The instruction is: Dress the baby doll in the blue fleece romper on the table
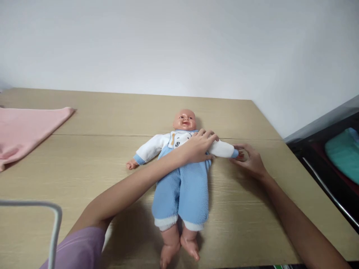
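Observation:
A baby doll (183, 179) lies on its back on the wooden table, its bare feet pointing towards me. It wears a fleecy white top with a cartoon face, blue cuffs and blue trousers with white hems. My left hand (200, 147) reaches across the chest, its fingers curled over the shoulder and upper sleeve on the right side of the picture. That sleeve (223, 148) stretches out sideways. At its end my right hand (252, 161) has thumb and fingers closed around the doll's hand and cuff. The doll's other arm (147, 151) rests on the tabletop.
A pink cloth (30, 129) lies at the table's left side. In the lower left, a bent white bar (56, 220) stands close to the camera. The table (112, 112) meets a white wall behind. Past its right edge is a dark frame with a teal item (343, 153).

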Action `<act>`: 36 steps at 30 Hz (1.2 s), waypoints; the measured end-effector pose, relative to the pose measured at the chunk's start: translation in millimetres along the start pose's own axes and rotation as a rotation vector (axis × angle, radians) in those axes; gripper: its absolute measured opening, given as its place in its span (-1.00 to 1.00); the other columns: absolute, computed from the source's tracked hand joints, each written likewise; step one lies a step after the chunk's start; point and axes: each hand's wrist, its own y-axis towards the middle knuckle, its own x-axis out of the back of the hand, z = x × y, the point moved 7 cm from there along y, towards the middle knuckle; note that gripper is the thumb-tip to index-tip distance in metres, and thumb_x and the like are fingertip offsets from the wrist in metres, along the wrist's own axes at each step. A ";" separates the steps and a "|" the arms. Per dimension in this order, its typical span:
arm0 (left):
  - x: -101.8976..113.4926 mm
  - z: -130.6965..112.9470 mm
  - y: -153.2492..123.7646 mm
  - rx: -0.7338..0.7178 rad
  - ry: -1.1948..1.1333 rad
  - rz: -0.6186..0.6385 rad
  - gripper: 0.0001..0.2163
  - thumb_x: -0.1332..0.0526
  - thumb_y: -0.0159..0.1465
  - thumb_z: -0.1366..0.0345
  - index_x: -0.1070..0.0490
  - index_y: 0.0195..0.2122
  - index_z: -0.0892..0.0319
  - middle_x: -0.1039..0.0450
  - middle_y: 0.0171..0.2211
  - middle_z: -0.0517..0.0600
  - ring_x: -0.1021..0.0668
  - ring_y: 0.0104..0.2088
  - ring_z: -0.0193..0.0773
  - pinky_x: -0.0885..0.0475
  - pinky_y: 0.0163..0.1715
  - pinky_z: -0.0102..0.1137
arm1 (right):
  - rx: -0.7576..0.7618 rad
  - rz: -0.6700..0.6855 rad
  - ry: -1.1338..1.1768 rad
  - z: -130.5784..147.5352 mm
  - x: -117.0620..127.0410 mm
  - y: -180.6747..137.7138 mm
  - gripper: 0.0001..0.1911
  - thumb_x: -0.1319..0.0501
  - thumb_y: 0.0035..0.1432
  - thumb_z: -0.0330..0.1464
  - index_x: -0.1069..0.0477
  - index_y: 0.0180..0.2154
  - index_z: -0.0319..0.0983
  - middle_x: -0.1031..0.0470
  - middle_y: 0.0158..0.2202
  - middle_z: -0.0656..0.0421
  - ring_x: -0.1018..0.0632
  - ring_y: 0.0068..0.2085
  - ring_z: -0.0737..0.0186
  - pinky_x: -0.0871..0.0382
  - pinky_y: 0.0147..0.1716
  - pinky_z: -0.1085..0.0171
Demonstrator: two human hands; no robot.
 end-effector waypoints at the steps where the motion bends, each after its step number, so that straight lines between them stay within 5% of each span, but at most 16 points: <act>1: -3.5 1.0 2.2 0.005 0.000 0.031 -0.41 -0.46 0.36 0.14 -0.33 0.33 0.19 -0.43 0.32 0.23 -0.45 0.23 0.16 -0.39 0.24 -0.05 | -0.044 -0.069 0.088 3.9 0.9 -1.0 -0.54 -0.58 0.14 -0.10 -0.60 0.02 -0.08 -0.70 -0.05 0.06 -0.69 -0.05 -0.08 -0.61 0.02 -0.07; 5: -8.4 9.0 6.8 0.083 0.020 0.015 -0.46 -0.43 0.37 0.16 -0.36 0.28 0.27 -0.51 0.25 0.24 -0.49 0.17 0.16 -0.40 0.20 -0.03 | -0.151 -0.259 0.470 28.8 -9.9 -8.3 -0.47 -0.61 0.14 -0.18 -0.52 0.09 -0.01 -0.64 0.07 0.12 -0.68 0.04 0.06 -0.62 0.12 0.05; 11: -0.9 19.0 -0.3 0.143 -0.074 -0.183 -0.66 -0.28 0.41 0.21 -0.42 0.17 0.15 -0.59 0.11 0.17 -0.53 0.04 0.12 -0.43 0.12 -0.03 | -0.305 -0.170 0.646 28.1 -41.5 -21.6 -0.20 -0.59 0.18 -0.12 -0.31 0.34 0.07 -0.51 0.35 0.04 -0.59 0.34 -0.07 -0.53 0.34 -0.08; 14: 6.2 28.2 -6.9 0.178 -0.208 -0.313 -0.68 -0.28 0.37 0.21 -0.41 0.11 0.16 -0.61 0.05 0.18 -0.55 0.02 0.12 -0.44 0.12 -0.01 | -0.336 0.071 0.523 34.3 -65.7 -27.4 -0.38 -0.46 0.34 -0.04 -0.40 0.31 -0.01 -0.55 0.31 -0.01 -0.59 0.33 -0.13 -0.50 0.37 -0.16; 19: 19.7 47.7 -23.7 0.207 -0.521 -0.537 -0.67 -0.27 0.33 0.15 -0.39 0.06 0.15 -0.60 0.01 0.17 -0.59 0.03 0.09 -0.49 0.11 -0.02 | -0.102 0.329 0.403 84.4 -101.0 -27.2 -0.70 -0.31 0.48 -0.09 -0.54 0.10 -0.10 -0.63 0.06 0.01 -0.63 0.12 -0.09 -0.53 0.27 -0.15; 25: 26.1 76.7 -53.0 0.374 -0.943 -0.779 -0.52 -0.36 0.35 0.03 -0.46 0.24 0.08 -0.56 0.30 0.13 -0.47 0.40 0.19 -0.27 0.48 0.04 | -0.296 0.249 0.774 94.7 -134.0 -9.9 -0.58 -0.35 0.39 0.08 -0.49 0.05 -0.06 -0.63 0.04 0.11 -0.63 0.09 0.02 -0.54 0.21 0.03; 29: 21.7 97.9 -69.8 0.462 -1.195 -0.919 -0.51 -0.42 0.28 0.01 -0.57 0.18 0.10 -0.65 0.20 0.09 -0.50 0.40 0.20 -0.24 0.52 0.04 | -0.409 0.154 0.889 93.2 -154.5 6.8 -0.54 -0.34 0.33 0.17 -0.43 -0.14 -0.06 -0.62 -0.18 0.18 -0.63 -0.08 0.04 -0.58 0.02 0.09; 36: 25.3 109.2 -85.6 0.419 -1.560 -1.010 -0.51 -0.44 0.28 0.03 -0.58 0.18 0.12 -0.61 0.31 0.07 -0.41 0.51 0.14 -0.26 0.54 0.00 | -0.439 0.175 0.969 105.7 -180.5 26.7 -0.51 -0.35 0.29 0.20 -0.48 -0.09 -0.04 -0.66 -0.12 0.16 -0.65 -0.04 0.00 -0.57 0.02 0.07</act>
